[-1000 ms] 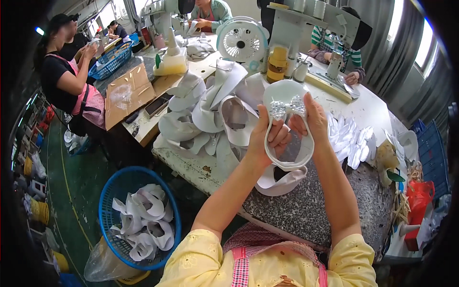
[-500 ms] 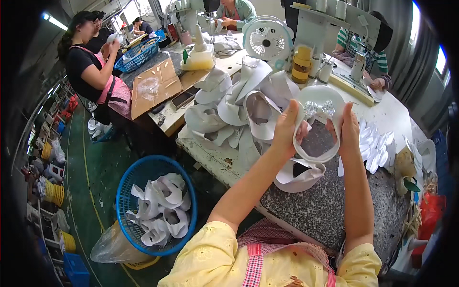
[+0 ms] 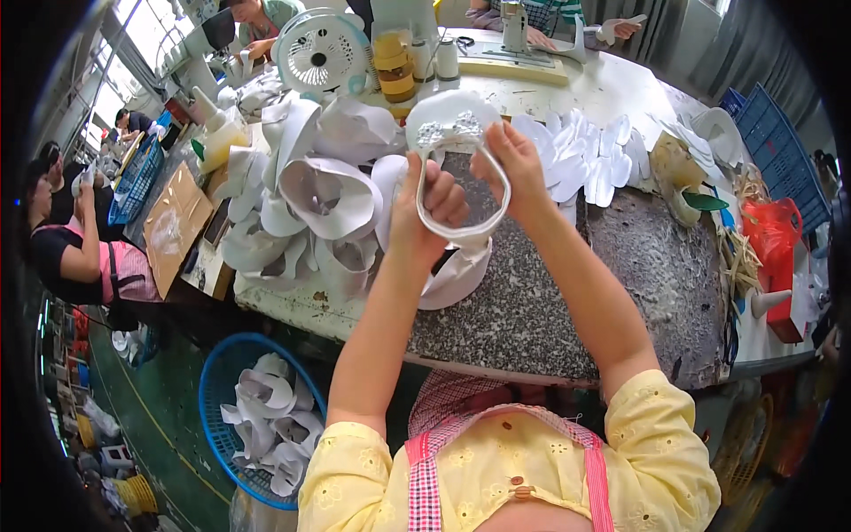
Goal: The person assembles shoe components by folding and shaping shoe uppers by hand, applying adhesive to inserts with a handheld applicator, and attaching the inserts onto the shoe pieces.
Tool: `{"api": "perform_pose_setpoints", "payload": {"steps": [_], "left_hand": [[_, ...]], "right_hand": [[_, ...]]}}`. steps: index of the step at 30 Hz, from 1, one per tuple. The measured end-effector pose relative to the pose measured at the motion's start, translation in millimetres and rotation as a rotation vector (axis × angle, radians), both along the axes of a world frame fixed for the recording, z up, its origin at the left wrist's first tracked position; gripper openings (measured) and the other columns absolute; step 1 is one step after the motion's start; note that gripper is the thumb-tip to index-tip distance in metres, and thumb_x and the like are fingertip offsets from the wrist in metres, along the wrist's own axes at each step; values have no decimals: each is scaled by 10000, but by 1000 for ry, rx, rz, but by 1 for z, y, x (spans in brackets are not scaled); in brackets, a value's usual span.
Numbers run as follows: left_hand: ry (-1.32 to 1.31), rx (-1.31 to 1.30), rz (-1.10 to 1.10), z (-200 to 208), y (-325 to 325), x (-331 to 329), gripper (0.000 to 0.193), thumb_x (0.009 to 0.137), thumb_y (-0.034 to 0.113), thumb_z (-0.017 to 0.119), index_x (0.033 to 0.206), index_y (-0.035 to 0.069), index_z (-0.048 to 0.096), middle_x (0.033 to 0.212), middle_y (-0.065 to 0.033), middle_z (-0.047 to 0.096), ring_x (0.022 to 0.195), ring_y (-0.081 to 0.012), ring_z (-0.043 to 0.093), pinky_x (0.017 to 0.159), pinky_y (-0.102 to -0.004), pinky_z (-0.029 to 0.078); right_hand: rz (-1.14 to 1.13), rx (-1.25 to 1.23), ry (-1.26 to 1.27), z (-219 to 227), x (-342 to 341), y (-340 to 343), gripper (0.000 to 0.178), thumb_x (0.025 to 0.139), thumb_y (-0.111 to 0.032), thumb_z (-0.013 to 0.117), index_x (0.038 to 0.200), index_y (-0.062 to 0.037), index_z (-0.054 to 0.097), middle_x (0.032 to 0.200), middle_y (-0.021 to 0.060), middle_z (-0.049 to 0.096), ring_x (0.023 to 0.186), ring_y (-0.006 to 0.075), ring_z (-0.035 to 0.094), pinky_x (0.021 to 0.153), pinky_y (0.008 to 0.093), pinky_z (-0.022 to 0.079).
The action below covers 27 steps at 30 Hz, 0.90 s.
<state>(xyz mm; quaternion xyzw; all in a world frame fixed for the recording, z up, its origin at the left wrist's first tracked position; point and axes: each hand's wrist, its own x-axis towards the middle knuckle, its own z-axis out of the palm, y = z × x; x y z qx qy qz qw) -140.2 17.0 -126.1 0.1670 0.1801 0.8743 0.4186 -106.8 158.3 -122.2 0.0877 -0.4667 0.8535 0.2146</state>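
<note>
Both my hands hold a white shoe upper (image 3: 454,105), a curved band with sparkly silver trim on its wide front. My left hand (image 3: 427,202) closes on its left side, fingers curled inside the loop. On the opposite side, my right hand (image 3: 517,168) pinches the rim between thumb and fingers. The upper is raised above the speckled grey work slab (image 3: 532,293). Just beneath it, another white upper (image 3: 463,277) lies on the slab, partly covered by my left hand and forearm. Left of my hands is a heap of similar white uppers (image 3: 328,197).
Flat white pieces (image 3: 612,164) lie in a pile at right. Behind stand a fan (image 3: 319,58) and an amber jar (image 3: 394,69). A blue basket (image 3: 213,417) of uppers is at lower left. A red bag (image 3: 771,232) sits far right. Co-workers work at the far side and left.
My view has swung to the right, bringing more of the table's right end into sight. The upper remains in both hands, and its trimmed front still faces up.
</note>
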Motion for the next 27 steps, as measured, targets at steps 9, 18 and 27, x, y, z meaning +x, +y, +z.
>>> {"api": "perform_pose_setpoints", "payload": {"steps": [9,18,27], "left_hand": [[-47,152,-25,-11,7,5,373,887,422,313,716,108,420,486,27,232,400,-80,218,395,-228,212],[93,-40,75,-16,13,-17,361,885,423,326,727,112,418,527,19,296,455,-91,286,453,-233,272],[9,-486,293,-30,15,-21,447,867,443,339,1141,98,411,991,-60,526,850,-165,469,755,-311,335]], "right_hand": [[-69,158,38,-20,5,-5,303,875,-300,444,1002,-33,509,805,23,541,725,63,486,637,183,389],[-156,120,-17,-36,-9,12,262,851,-289,501,901,-35,540,671,-31,519,549,25,402,493,172,327],[-332,-59,-114,-35,-16,16,256,862,-286,477,836,-38,535,607,-31,480,514,42,404,469,193,328]]}}
